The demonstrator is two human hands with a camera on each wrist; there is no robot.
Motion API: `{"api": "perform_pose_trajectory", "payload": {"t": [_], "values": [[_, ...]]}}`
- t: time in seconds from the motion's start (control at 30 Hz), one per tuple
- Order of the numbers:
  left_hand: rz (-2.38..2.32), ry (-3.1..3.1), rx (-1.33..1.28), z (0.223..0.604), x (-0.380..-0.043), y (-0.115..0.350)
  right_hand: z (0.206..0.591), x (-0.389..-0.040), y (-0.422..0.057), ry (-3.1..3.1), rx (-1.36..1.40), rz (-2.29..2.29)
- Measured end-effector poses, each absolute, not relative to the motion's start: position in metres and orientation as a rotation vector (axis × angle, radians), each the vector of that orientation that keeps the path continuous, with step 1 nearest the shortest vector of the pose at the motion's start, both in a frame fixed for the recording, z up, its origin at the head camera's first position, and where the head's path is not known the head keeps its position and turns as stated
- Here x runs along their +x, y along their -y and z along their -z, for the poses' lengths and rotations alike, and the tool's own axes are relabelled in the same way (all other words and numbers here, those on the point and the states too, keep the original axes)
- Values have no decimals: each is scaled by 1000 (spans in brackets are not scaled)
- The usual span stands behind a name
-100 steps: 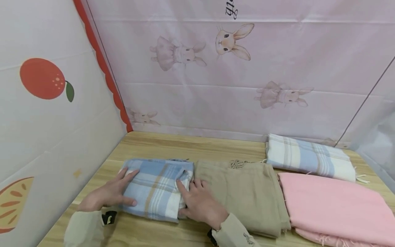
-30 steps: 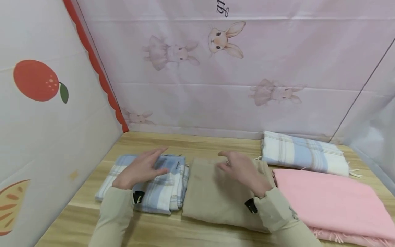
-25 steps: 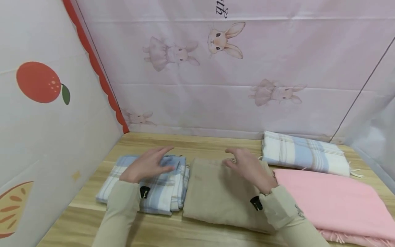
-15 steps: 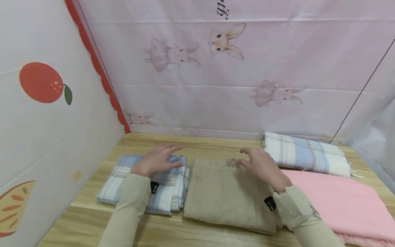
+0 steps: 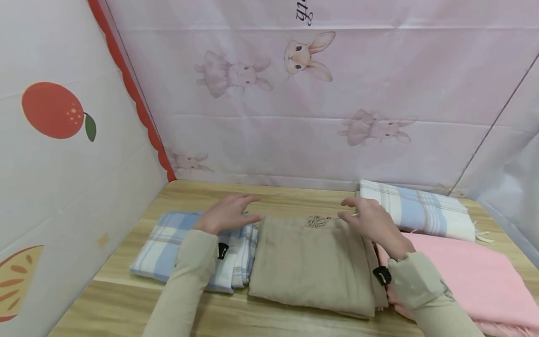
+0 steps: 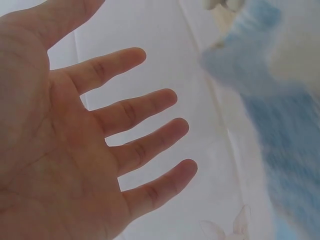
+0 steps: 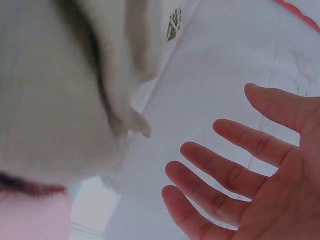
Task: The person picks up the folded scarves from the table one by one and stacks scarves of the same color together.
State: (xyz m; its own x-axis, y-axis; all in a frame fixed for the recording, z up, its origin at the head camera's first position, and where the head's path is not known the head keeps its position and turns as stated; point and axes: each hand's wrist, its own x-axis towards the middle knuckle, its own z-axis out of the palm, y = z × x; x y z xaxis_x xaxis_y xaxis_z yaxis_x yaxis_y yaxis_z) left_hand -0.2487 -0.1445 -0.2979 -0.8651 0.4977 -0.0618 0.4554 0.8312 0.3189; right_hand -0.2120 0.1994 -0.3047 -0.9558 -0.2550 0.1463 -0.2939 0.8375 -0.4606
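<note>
A folded khaki scarf [image 5: 311, 267] with a fringed tassel at its far edge lies in the middle of the table. My left hand [image 5: 229, 214] hovers over the far right part of a folded blue-and-white plaid scarf [image 5: 157, 248], fingertips close to the khaki scarf's left corner. Its fingers are spread and hold nothing, as the left wrist view confirms. Above the khaki scarf's far right corner is my right hand [image 5: 375, 224], fingers extended and apart, palm bare in the right wrist view. The two hands face each other across the khaki scarf's width.
To the right lies a folded pink scarf [image 5: 467, 281], partly behind my right sleeve. Behind it a second blue-and-white plaid scarf [image 5: 421, 210] sits near the back edge of the wooden table [image 5: 113, 304]. Printed cloth walls [image 5: 269, 140] rise at the back and left.
Both hands have left the left plaid scarf and moved right and away from me. Over the last second they have drawn apart above the khaki scarf. The scarves have stayed put lately.
</note>
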Motion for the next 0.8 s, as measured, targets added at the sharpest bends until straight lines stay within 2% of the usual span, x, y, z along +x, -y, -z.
{"api": "perform_pose_trajectory", "payload": {"t": [0.8], "values": [[-477, -2837, 798, 298, -256, 99, 312, -210, -247, 2940, 364, -690]]}}
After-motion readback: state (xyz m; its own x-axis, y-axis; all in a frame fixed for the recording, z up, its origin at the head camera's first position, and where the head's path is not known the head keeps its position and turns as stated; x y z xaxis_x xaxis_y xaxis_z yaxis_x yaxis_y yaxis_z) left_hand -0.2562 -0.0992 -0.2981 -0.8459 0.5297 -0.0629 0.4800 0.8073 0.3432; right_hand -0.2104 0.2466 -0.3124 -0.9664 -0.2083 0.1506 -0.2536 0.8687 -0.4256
